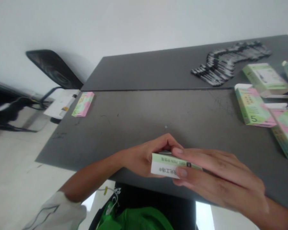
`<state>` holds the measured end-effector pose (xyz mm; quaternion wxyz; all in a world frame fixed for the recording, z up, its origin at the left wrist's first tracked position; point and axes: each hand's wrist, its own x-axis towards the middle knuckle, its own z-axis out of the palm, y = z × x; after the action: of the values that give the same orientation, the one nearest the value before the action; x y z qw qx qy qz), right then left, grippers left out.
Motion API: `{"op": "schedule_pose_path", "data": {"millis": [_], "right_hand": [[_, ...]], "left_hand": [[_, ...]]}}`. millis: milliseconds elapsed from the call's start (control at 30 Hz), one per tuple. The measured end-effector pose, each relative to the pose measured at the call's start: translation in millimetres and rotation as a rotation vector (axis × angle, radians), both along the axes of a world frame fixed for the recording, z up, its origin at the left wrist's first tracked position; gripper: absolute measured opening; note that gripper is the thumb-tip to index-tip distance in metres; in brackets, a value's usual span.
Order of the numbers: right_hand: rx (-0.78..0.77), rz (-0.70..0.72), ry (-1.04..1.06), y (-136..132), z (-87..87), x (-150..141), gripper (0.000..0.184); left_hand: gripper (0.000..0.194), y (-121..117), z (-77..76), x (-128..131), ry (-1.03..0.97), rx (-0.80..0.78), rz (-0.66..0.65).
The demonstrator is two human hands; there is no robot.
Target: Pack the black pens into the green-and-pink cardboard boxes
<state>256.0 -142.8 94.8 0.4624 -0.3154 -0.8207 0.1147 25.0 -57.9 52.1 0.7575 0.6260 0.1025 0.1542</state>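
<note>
Above the near edge of the table I hold a small green and white pen box between both hands, one narrow printed side facing me. The print on it includes "GEL PEN". My left hand is wrapped round the box's left end, with its fingertips hidden behind it. From the right, my right hand lies along the box, its fingers pressed on the printed side and top edge. The box's far side is out of sight.
A closed pink and green box lies at the table's left edge. Several similar boxes are grouped at the right. Behind them, many pens lie in a long row on the grey table. A black chair stands at the left.
</note>
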Motion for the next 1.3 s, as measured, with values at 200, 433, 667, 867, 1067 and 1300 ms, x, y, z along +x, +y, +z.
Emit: {"op": "schedule_pose_path", "data": {"millis": [200, 433, 667, 867, 1067, 1300], "right_hand": [[0.066, -0.087, 0.07, 11.0, -6.6, -4.9, 0.076], [0.038, -0.205, 0.078, 14.5, -20.5, -4.5, 0.075], [-0.12, -0.177, 0.176, 15.4, -16.4, -1.1, 0.051], [-0.287, -0.19, 0.199, 16.1, -8.2, -1.8, 0.034], [-0.295, -0.059, 0.049, 20.2, -6.8, -2.3, 0.049], [-0.226, 0.027, -0.019, 24.7, -12.3, 3.5, 0.059]], "left_hand": [[0.048, -6.1, 4.0, 1.4, -0.035, -0.154, 0.045], [0.047, 1.0, 1.6, 9.3, 0.098, -0.429, 0.016], [0.055, 0.3, 1.6, 12.4, 0.159, -0.501, 0.003], [0.053, -4.2, -0.5, 14.2, 0.195, -0.5, 0.034], [0.056, -3.4, -1.9, 15.5, 0.127, -0.485, 0.013], [0.062, -3.7, -5.6, 12.0, 0.076, -0.451, 0.005]]}}
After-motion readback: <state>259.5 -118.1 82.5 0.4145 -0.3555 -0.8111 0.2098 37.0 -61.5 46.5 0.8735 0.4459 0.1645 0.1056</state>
